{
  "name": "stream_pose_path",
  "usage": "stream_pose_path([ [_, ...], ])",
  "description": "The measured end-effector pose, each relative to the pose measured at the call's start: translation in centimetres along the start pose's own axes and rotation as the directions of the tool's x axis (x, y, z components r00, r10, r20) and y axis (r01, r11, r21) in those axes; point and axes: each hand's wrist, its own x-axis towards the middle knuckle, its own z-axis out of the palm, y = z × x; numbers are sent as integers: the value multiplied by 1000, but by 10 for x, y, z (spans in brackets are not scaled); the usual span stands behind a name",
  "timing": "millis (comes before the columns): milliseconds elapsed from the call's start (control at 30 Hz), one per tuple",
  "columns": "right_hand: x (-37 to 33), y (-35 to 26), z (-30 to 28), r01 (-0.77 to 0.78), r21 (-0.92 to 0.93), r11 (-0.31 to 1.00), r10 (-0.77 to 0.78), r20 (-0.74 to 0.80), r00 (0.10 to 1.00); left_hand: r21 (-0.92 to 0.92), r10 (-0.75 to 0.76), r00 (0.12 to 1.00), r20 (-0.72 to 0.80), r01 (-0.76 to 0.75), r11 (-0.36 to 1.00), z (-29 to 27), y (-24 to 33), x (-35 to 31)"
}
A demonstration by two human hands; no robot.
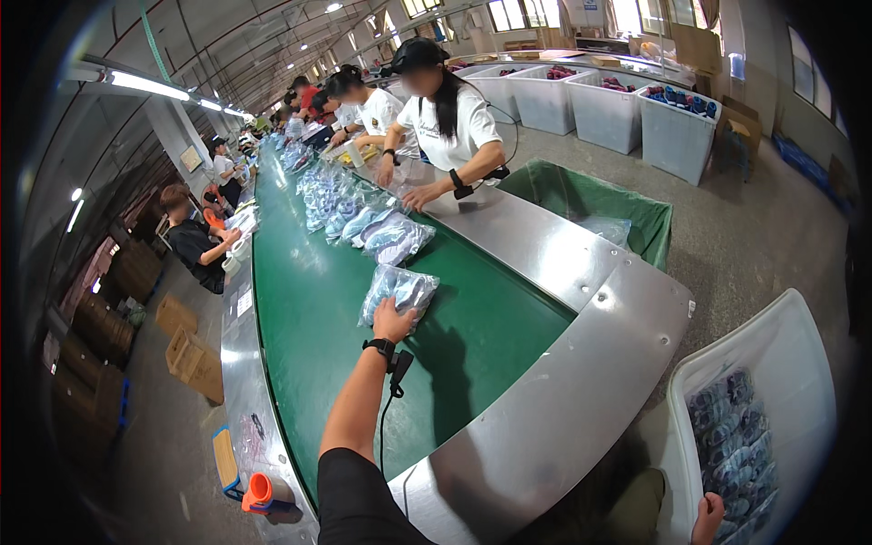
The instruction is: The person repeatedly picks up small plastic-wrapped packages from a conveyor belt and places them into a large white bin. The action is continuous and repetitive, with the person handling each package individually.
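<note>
Apparently partway through: packets lie in rows in the white bin (783, 350) at four o'clock, while other packets (392, 236) lie on the green belt (304, 345) towards eleven. The bagged packet (413, 289) is near the view's centre, long axis roughly eight-to-two; its front end is unclear. The left hand (392, 320) touches it, grip uncertain; the right hand (708, 520), towards five, meets the bin's rim, closure unclear

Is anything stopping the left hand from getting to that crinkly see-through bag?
No, nothing visible: the left hand is touching the clear bag. The other bags lie beyond it on the green belt.
</note>
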Motion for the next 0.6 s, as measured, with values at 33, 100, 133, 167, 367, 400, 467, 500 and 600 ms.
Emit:
stream_pose_path([
  [33, -1, -2, 1, -2, 10, 1000, 2, -3, 1000, 24, -28, 998, 54, 26, 999, 3, -3, 3],
  [100, -5, -6, 3, 9, -9, 1000, -9, -16, 1000, 99, -4, 993, 122, -9, 995, 7, -3, -2],
  [133, -5, -7, 4, 22, -38, 999, -23, -27, 999, 131, 10, 997, 79, -21, 991, 13, 0, -14],
  [167, -6, -8, 4, 36, -67, 997, -38, -35, 999, 181, 25, 999, 41, -32, 983, 18, 5, -29],
  [367, 0, 6, 26, 21, 127, 992, 5, -205, 979, 171, 332, 939, 92, -343, 924, 25, 43, -125],
  [400, 1, 9, 29, 96, 112, 989, -66, -247, 967, 46, 265, 953, 149, -274, 961, 27, 51, -140],
  [467, 2, 13, 32, 75, 135, 988, -46, -212, 976, -96, 165, 954, 251, -145, 985, 22, 60, -155],
  [500, 0, 14, 32, 63, 147, 987, -34, -196, 980, -383, 95, 961, 259, 12, 924, 19, 63, -156],
  [600, -5, 11, 29, 126, 139, 982, -94, -220, 971, -749, -207, 834, 512, 552, 368, 12, 66, -147],
])
